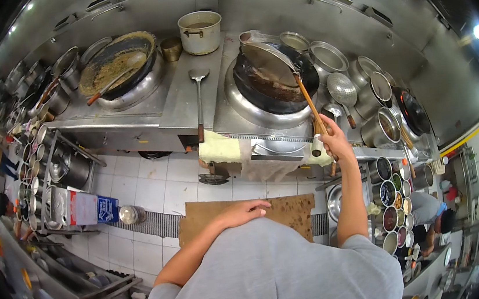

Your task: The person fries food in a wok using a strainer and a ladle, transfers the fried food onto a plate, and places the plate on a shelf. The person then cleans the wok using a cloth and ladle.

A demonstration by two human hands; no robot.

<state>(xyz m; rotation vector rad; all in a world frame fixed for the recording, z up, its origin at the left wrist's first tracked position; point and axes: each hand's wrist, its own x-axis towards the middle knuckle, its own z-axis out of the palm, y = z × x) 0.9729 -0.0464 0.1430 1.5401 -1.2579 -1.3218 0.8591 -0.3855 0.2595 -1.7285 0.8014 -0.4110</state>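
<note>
While gripping a long wooden handle (309, 102) in the right hand (338, 142), with the fingers wrapped around it, tipping a round grey strainer (268, 63) over a big black wok (309, 75). Can see dark brown food (274, 91) in the wok, beside the strainer. Can't tell whether touching that food with the strainer's edge. Letting the left hand (243, 213) hang loose near the front of the grey shirt (275, 262), with the fingers relaxed and a little bent. Can't tell whether leaning on the shirt or just above it. Can see the wok sitting in a wide shiny ring (233, 100) on the stove (225, 124). To the left, can spot a metal turner (198, 78) lying on the counter (180, 112), with its brown handle pointing back toward the shirt. Near that handle, can see a pale yellow cloth (219, 147) over the front edge. Farther left, can find a second wok (146, 73) with tan food (111, 69) and a ladle (135, 60) in it. At the back, between the two woks, can see a big metal pot (202, 39).
</note>
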